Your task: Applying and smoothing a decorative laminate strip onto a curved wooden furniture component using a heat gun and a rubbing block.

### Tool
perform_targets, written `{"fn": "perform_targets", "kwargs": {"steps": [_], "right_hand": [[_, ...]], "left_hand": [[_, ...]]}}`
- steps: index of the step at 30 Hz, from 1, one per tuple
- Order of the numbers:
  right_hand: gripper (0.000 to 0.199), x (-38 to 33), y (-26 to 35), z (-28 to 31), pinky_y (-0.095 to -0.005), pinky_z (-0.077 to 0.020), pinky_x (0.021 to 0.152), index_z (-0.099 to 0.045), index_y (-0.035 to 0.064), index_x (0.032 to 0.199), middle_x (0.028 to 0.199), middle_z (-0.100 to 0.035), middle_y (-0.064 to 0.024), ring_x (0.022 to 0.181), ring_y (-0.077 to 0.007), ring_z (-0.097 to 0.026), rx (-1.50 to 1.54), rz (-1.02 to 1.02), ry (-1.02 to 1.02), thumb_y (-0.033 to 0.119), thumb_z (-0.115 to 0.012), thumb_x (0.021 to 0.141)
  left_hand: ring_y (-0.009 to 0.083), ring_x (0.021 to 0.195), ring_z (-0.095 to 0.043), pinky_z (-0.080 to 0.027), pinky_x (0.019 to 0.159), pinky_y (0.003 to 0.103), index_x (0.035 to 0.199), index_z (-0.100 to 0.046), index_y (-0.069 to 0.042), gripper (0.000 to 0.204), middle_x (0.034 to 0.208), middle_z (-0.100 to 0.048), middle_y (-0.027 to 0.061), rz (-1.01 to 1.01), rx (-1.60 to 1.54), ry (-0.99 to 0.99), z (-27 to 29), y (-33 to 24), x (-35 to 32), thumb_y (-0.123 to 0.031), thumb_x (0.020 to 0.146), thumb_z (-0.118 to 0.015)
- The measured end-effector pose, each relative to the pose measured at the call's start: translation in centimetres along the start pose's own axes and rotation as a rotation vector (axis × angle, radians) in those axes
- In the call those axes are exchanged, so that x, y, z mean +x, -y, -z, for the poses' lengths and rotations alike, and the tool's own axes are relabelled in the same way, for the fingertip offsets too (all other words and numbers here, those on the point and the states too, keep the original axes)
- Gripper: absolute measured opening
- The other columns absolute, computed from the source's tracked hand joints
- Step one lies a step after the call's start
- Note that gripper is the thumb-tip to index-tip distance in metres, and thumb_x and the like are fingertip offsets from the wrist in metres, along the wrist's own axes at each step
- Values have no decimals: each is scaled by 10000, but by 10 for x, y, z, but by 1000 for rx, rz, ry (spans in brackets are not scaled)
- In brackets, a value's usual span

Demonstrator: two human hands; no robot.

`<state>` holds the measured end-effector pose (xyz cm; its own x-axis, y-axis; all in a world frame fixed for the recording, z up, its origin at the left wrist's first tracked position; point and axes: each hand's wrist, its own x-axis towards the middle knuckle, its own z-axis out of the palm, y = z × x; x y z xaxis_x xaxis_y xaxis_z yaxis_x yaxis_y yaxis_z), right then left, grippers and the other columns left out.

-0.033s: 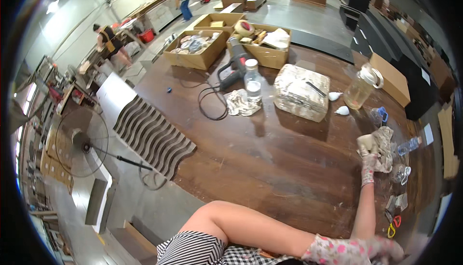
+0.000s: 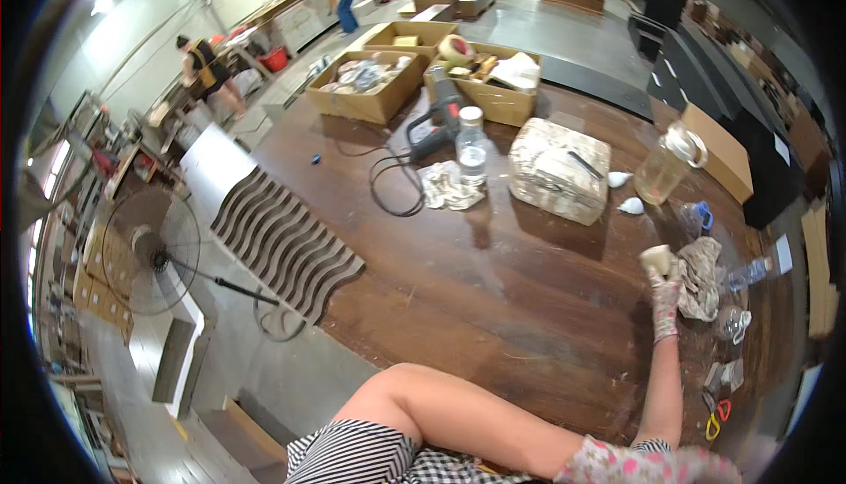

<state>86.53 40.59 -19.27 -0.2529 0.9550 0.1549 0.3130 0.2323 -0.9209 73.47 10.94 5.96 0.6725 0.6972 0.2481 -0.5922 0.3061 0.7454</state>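
Observation:
My right hand (image 2: 665,299), in a white glove with pink spots, reaches over the brown wooden tabletop (image 2: 493,308). Its fingers are closed on a small cream block (image 2: 656,259). A crumpled, stained rag (image 2: 699,280) lies just to the right of that hand. My left hand (image 2: 643,465), gloved alike, is at the lower right edge. It is smeared by motion and partly cut off, so its fingers cannot be read. Yellow-and-red-handled scissors (image 2: 717,417) lie close to it on the right.
A wrapped, stained block (image 2: 560,171), a clear bottle (image 2: 472,154), a heat gun (image 2: 436,123) and a jug (image 2: 667,167) stand on the table. Cardboard boxes (image 2: 366,105) of odds and ends are behind. Left are a wavy panel (image 2: 286,246) and a fan (image 2: 152,251). Several people work far off.
My right hand has moved slightly left, away from the rag, with the cream block. My left hand has sunk lower and is more blurred. The whole view has shifted slightly.

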Motion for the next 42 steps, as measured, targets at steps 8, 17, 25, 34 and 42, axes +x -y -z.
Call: {"fn": "perform_targets", "kwargs": {"steps": [8,17,25,34,42], "right_hand": [[577,-65,154,-238,-303,-494,926,-513,21,1282,1213,-582,-93,1080,-173,-587,349,17,511,8,-745,754],[445,21,165,-385,-279,-489,857,-593,-11,1195,1094,-658,-86,966,-149,-620,192,-14,426,134,-725,796],[498,-78,268,-352,-335,-527,879,-546,-21,1212,1131,-628,-106,1002,-200,-633,819,-82,429,167,-723,787],[875,-181,368,-384,-362,-510,930,-523,-15,1235,1168,-621,-118,1081,-229,-613,891,-230,924,293,-919,519],[848,-187,357,-422,-406,-562,811,-432,-124,1283,1180,-578,-236,994,-316,-644,1135,-105,838,394,-796,718]], "left_hand": [[234,939,-611,-500,861,373,1252,-529,46,392,1109,-643,143,-267,297,463,5,-51,-110,-160,929,-614],[259,1235,-510,-376,1063,388,1331,-498,-18,444,1301,-552,159,-123,584,61,78,-132,-347,-278,972,-528],[200,1173,-539,-419,1014,361,1359,-469,-35,432,1308,-553,93,-5,353,-652,99,-140,-490,-206,971,-551],[235,1393,-269,-238,1134,386,1523,-50,-65,974,1520,-235,107,-529,623,-896,138,-143,-458,-332,851,-702],[152,1112,-555,-475,924,290,1373,-429,-64,501,1289,-535,73,-562,562,-1278,104,-185,-533,-186,926,-620]]}}
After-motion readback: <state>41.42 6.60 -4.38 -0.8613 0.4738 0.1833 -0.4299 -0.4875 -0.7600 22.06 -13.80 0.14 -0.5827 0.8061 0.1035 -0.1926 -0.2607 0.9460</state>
